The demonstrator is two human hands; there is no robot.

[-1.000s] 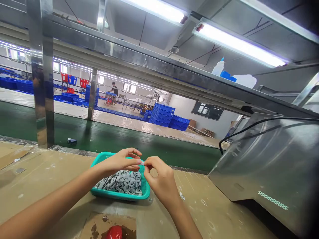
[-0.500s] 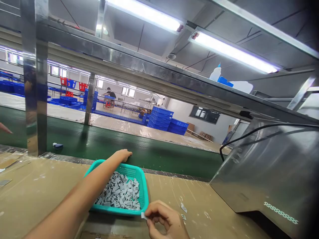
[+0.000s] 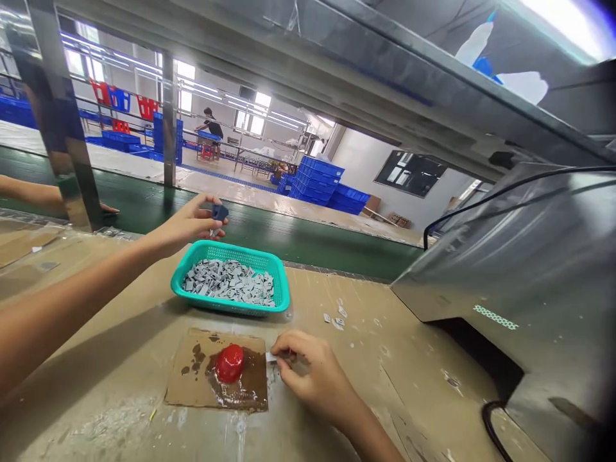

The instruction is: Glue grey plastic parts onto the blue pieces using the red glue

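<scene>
My left hand has shifted leftward, pinching a dark part beyond the teal basket; my right hand, drawn nearer, pinches a pale piece.

The basket is a bright turquoise green with a grid of small holes, the pieces in it are pale grey, and the piece in the left hand is dark navy. A glossy red lump shows on tan cardboard mottled with dark brown patches, on a yellowish-tan tabletop streaked with white. The belt is deep green, the stacked crates are vivid blue, and the metal housing is silver-grey with a row of pale green perforations
</scene>
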